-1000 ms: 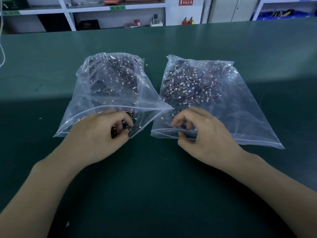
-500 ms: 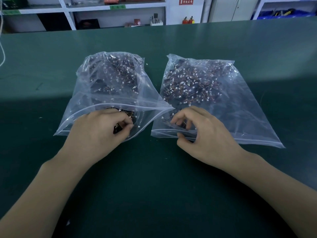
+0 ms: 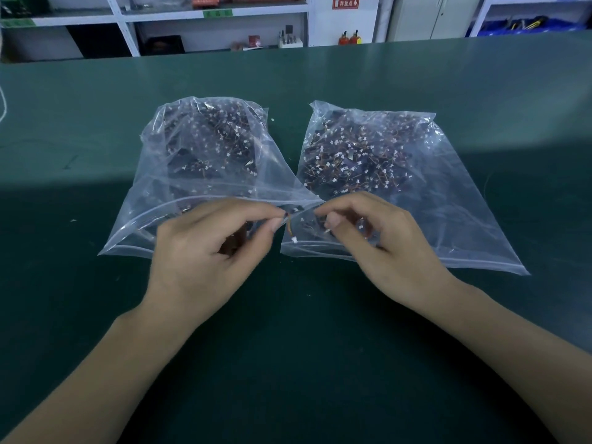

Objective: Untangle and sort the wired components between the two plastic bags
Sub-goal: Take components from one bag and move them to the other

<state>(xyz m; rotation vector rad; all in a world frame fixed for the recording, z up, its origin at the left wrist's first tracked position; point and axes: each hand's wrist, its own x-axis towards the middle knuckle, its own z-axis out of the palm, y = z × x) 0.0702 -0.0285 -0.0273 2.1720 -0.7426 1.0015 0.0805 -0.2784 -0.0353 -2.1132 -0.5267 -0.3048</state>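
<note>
Two clear zip bags lie side by side on the green table, both full of small dark components with thin wires and white plugs. At the mouth of the left bag (image 3: 153,200) my left hand (image 3: 211,251) pinches a wired component (image 3: 290,230) between thumb and fingers; its orange wire and white plug hang down between the bags. My right hand (image 3: 378,241) sits at the mouth of the right bag (image 3: 448,200), fingers curled, thumb and forefinger close to the same component. Whether the right hand holds anything I cannot tell.
The green table (image 3: 294,331) stretches wide in front of the bags and behind them. White shelving (image 3: 217,14) with boxes and small items runs along the far wall. A white cord (image 3: 3,104) hangs at the left edge.
My left hand has come out of the left bag and moved right with a wired component pinched. The right hand has shifted slightly left toward it.
</note>
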